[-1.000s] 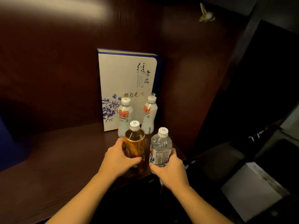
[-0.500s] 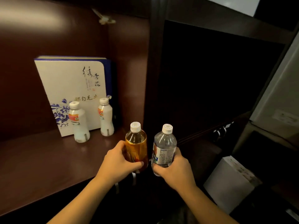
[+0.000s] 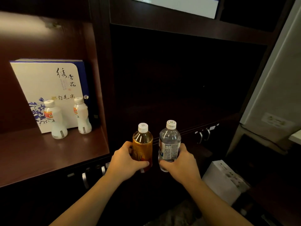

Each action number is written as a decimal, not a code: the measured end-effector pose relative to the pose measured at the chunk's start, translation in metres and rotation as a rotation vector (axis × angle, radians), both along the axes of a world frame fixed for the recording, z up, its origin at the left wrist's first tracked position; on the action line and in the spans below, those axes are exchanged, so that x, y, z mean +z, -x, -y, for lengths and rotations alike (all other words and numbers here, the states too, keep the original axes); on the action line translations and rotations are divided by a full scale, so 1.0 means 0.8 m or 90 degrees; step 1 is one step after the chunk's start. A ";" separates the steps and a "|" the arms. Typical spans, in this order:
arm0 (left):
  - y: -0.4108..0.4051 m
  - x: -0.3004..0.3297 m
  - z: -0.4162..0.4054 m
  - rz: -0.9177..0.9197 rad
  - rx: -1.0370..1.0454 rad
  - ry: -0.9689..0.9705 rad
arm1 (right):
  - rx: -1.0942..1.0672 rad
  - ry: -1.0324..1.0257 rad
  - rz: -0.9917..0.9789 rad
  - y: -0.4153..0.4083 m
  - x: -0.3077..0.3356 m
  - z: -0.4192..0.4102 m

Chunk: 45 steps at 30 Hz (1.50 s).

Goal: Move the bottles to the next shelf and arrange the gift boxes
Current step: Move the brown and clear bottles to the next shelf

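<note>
Dark shelf bay [image 3: 187,88] is your landmark, looks empty, hard to see inside. Gift box [image 3: 48,93] stands in the lit bay left of it, two white bottles [image 3: 56,119] just in front. Your left hand [image 3: 123,162] is wrapped around the tea bottle [image 3: 143,144], right hand [image 3: 180,162] clamped on the water bottle [image 3: 169,144], both upright, just below the dark bay's front edge. Lift over the lip, set them deep, apart, bases flat.
</note>
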State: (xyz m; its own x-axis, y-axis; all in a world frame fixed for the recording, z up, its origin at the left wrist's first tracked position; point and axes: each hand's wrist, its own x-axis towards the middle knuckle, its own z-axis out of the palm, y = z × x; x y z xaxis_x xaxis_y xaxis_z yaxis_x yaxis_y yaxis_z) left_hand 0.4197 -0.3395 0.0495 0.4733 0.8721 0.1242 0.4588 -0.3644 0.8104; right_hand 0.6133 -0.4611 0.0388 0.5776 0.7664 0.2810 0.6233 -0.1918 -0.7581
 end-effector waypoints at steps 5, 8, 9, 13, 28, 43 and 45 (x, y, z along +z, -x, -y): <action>-0.036 -0.004 -0.008 -0.023 -0.004 0.004 | -0.001 -0.014 -0.020 -0.030 -0.001 -0.003; -0.057 -0.010 -0.027 -0.018 0.010 0.019 | -0.003 -0.014 -0.017 -0.047 -0.003 -0.012; -0.065 -0.012 -0.036 -0.016 0.016 0.025 | -0.002 -0.011 -0.015 -0.053 -0.004 -0.017; -0.101 -0.022 -0.079 -0.008 0.044 0.032 | 0.001 0.000 -0.009 -0.082 -0.006 -0.049; -0.142 -0.051 -0.213 -0.004 0.161 0.110 | 0.059 0.025 -0.046 -0.137 -0.027 -0.216; -0.120 -0.054 -0.220 0.082 0.241 0.162 | 0.236 0.055 -0.082 -0.144 -0.055 -0.308; -0.122 -0.056 -0.217 0.091 0.255 0.162 | 0.251 0.054 -0.090 -0.148 -0.055 -0.315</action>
